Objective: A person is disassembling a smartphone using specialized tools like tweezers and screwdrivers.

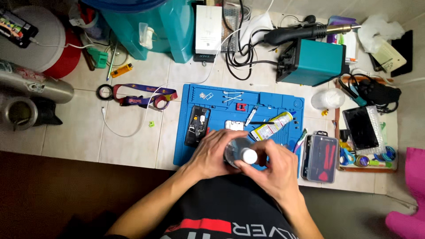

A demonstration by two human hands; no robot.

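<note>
Both hands (248,161) around clear bottle (237,152)

A blue work mat (274,99) is laid on the tiled floor, a teal station (315,62) set beyond it and a tool case (319,158) at its right.

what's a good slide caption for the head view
Left hand steadies a clear bottle while right hand grips its white cap above a blue repair mat.
</note>
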